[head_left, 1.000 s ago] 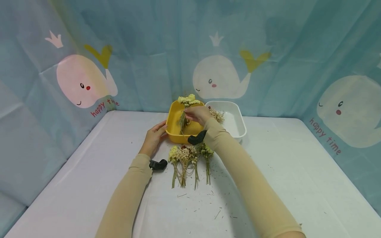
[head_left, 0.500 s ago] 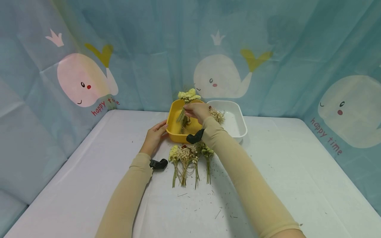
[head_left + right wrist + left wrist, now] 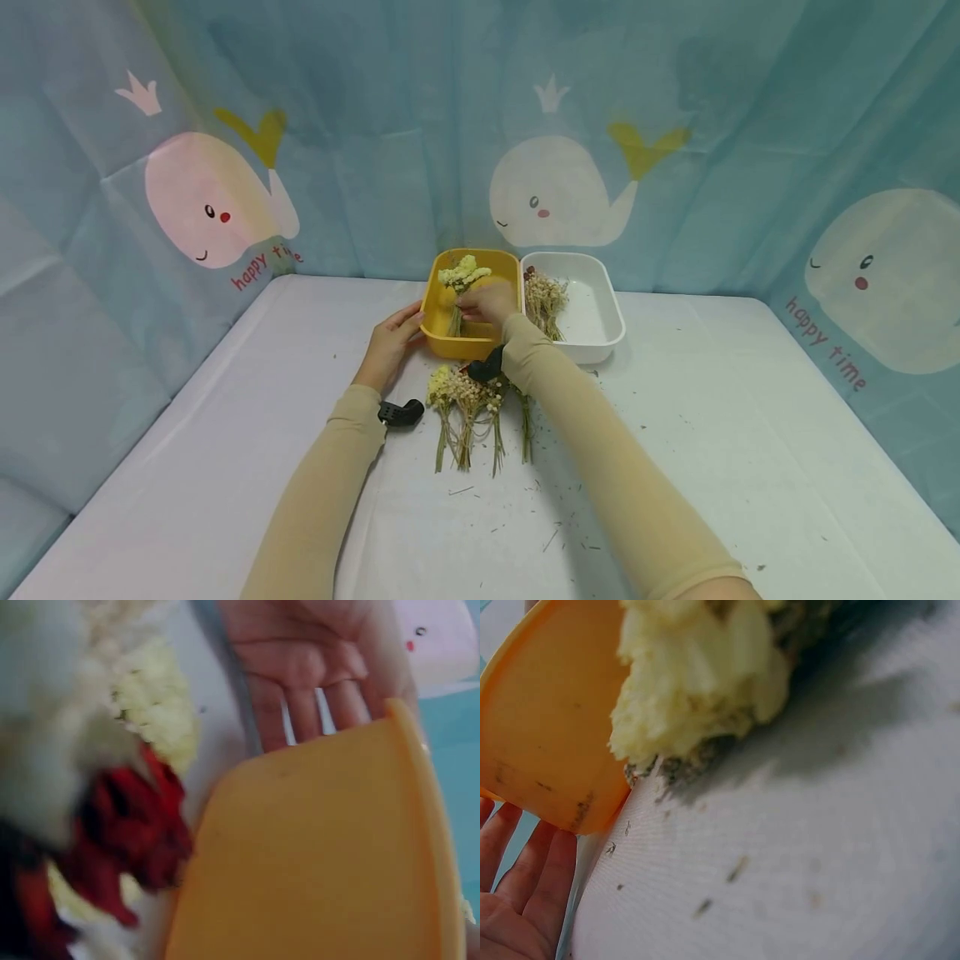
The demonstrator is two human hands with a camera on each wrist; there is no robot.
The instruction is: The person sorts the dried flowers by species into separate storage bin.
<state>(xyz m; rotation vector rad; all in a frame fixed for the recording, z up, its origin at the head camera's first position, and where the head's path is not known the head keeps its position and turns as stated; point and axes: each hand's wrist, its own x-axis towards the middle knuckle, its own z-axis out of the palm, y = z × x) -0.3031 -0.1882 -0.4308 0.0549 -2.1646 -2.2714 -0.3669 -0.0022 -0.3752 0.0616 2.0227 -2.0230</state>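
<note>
In the head view my right hand [image 3: 487,302] reaches into the yellow bin [image 3: 442,348] and pinches the stems of a dried flower bunch [image 3: 465,273] with pale yellow heads. The stems point down inside the bin. My left hand [image 3: 390,340] rests at the bin's left wall; the left wrist view shows its straight fingers [image 3: 549,870] touching the yellow plastic. Several dried bunches lie in front of the bin, among them one with cream blossoms [image 3: 467,392] and one with yellow blossoms [image 3: 440,385]. Dark red petals [image 3: 135,832] appear up close in the right wrist view.
A white bin [image 3: 596,304] stands against the yellow one's right side, with a dried cream bunch [image 3: 546,302] lying in it. Bits of stem [image 3: 551,537] are scattered over the white tabletop [image 3: 712,433]. A blue curtain [image 3: 360,167] with whales hangs behind.
My right hand has lowered the yellow flower bunch from above the bin's far rim down into the bin, its stems now more upright. My left hand has stayed at the wall.
</note>
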